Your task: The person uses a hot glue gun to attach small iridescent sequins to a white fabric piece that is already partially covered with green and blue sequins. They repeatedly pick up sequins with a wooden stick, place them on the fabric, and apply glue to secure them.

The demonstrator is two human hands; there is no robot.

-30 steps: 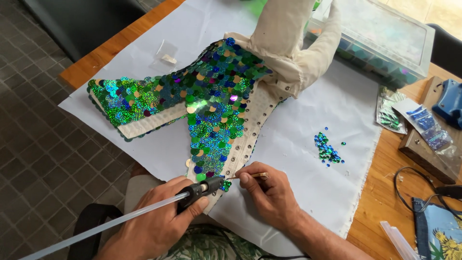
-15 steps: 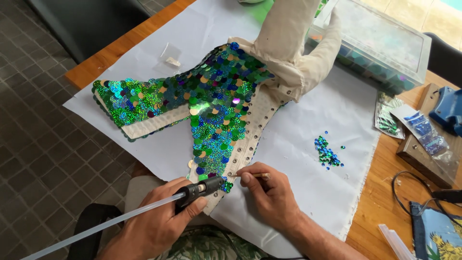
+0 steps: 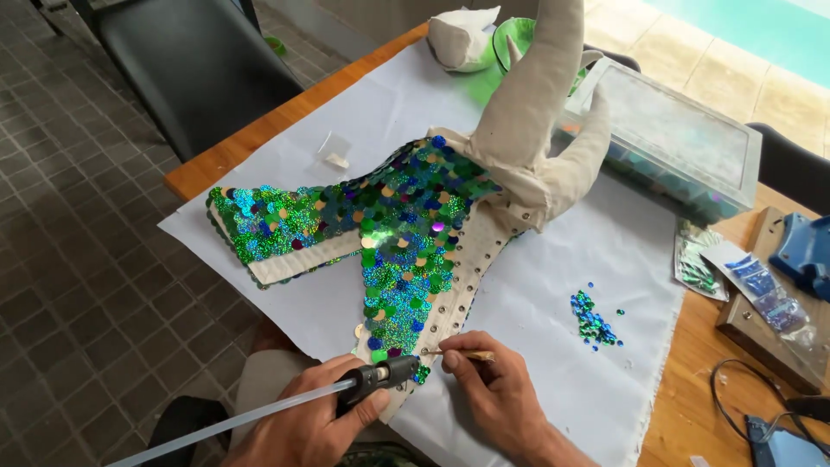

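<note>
Clenched around a black glue gun (image 3: 378,378), the left hand (image 3: 303,424) aims at the sequinned cloth fishtail (image 3: 406,251); the right hand (image 3: 497,393) pinches a thin wooden stick (image 3: 462,354), where dripping glue could foul neighbouring sequins.

Both hands are bare: no gloves, rings or watch show on the left hand (image 3: 307,424) or the right hand (image 3: 497,393). The right forearm is bare too, with no sleeve in sight up to the bottom edge of the view; hair shows along it. The nails are short and unpainted. Below the hands, light beige trousers cover the thigh, and a patch of green patterned cloth shows at the bottom edge.
</note>
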